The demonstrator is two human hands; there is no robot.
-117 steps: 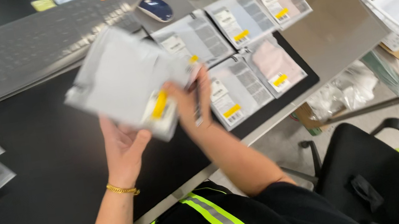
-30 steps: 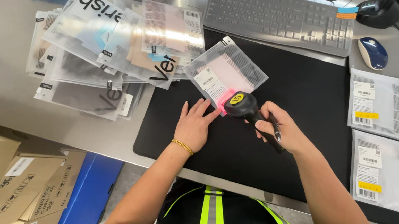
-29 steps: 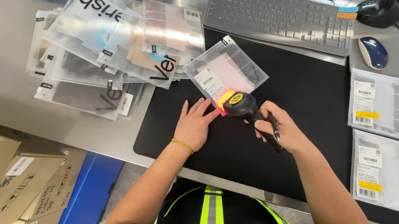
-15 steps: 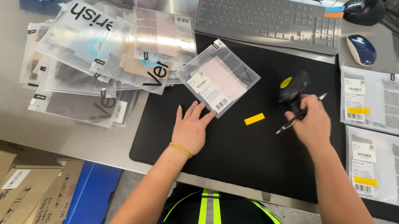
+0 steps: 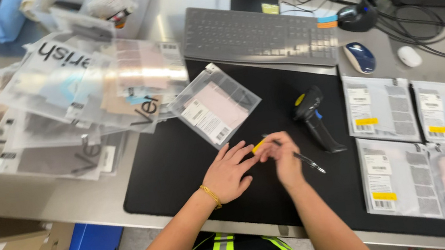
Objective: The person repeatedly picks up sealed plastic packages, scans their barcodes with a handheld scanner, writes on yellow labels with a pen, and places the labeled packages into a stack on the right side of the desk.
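Head view shows both hands meeting on the black mat (image 5: 182, 165) of the grey worktop (image 5: 41, 194). Left hand (image 5: 230, 170) lies flat, fingers spread, its fingertips touching a small yellow sticker (image 5: 258, 146). Right hand (image 5: 284, 157) is closed around a thin black pen (image 5: 304, 160) and pinches the same sticker. Just beside, to the right, lies a black handheld scanner (image 5: 314, 118). A clear plastic bag with a pink cloth (image 5: 215, 106) rests above the hands.

Single head-worn view, looking steeply down, close over black mat (image 5: 182, 165)
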